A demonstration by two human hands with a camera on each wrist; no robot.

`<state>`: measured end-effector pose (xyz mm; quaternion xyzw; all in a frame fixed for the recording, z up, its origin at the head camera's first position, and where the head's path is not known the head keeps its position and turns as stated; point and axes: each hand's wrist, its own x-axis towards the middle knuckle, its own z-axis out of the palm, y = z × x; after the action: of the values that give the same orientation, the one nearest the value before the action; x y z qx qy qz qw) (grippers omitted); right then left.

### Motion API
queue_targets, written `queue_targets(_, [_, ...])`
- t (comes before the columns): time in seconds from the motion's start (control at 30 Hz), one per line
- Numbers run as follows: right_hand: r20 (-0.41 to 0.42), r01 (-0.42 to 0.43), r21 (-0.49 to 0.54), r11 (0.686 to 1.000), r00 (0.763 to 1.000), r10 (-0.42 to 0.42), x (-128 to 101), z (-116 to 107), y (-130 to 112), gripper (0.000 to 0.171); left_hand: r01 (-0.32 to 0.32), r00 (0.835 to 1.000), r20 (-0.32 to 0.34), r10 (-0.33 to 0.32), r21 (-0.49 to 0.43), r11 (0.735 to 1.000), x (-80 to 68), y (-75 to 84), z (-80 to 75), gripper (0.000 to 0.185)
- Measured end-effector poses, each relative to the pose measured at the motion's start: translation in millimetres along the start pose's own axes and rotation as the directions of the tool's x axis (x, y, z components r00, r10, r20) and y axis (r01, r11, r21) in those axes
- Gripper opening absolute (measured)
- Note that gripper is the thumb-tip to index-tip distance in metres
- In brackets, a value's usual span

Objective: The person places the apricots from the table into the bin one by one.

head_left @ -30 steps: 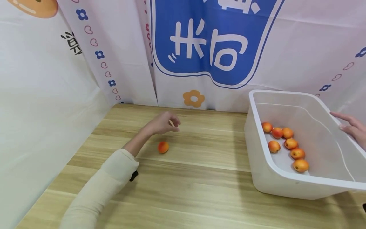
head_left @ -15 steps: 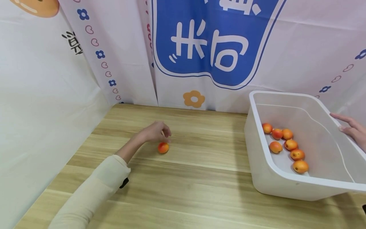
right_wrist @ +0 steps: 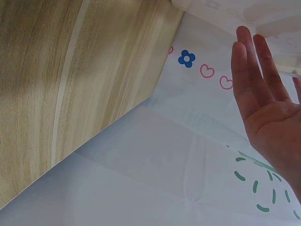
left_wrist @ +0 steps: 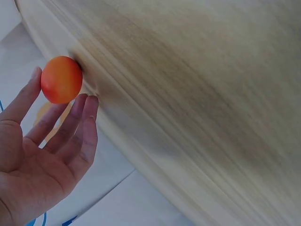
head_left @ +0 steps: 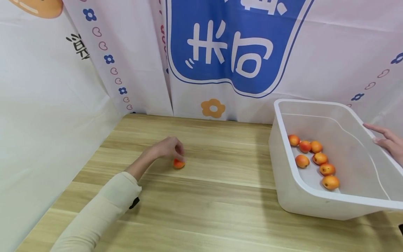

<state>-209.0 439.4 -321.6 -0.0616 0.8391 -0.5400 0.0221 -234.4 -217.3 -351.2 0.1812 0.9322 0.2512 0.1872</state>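
A small orange-red fruit (head_left: 178, 163), smooth and apricot-like, sits on the wooden table left of centre. My left hand (head_left: 168, 148) reaches down over it, thumb and fingertips pinching it. In the left wrist view the thumb touches one side of the fruit (left_wrist: 61, 79), and the index fingertip is partly hidden behind it. At the far right, my right hand (head_left: 390, 141) rests on the rim of a white plastic bin (head_left: 310, 194). The right wrist view shows that hand (right_wrist: 268, 99) with its fingers nearly straight.
Several similar fruits (head_left: 320, 158) lie on the bin's floor, mostly along its left side. White printed cloth (head_left: 141, 87) hangs behind the table (head_left: 204, 210) and on its left side. The bin's high walls stand at the table's right.
My left hand has moved down and left, from above and beyond the fruit onto it, and its fingers have closed about it. The right hand and the bin have stayed in place.
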Motion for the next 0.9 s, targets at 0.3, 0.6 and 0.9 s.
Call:
queue_targets(0.3, [0.006, 0.037, 0.035, 0.999, 0.999, -0.037, 1.2, -0.3, 0.7, 0.065, 0.059, 0.998, 0.031, -0.057, -0.058, 0.997, -1.9, 1.7, -1.7, 0.015])
queue_targets(0.6, [0.004, 0.083, 0.092, 0.992, 0.996, -0.084, 3.7, -2.3, 3.3, 0.07, 0.042, 0.999, 0.015, -0.042, -0.067, 0.997, -3.3, 4.7, -3.2, 0.018])
queue_targets(0.9, [0.009, 0.087, 0.097, 0.991, 0.996, -0.088, 2.4, -1.7, 2.1, 0.071, -0.034, 0.999, -0.019, 0.033, -0.058, 0.998, 4.5, 9.2, -3.8, 0.015])
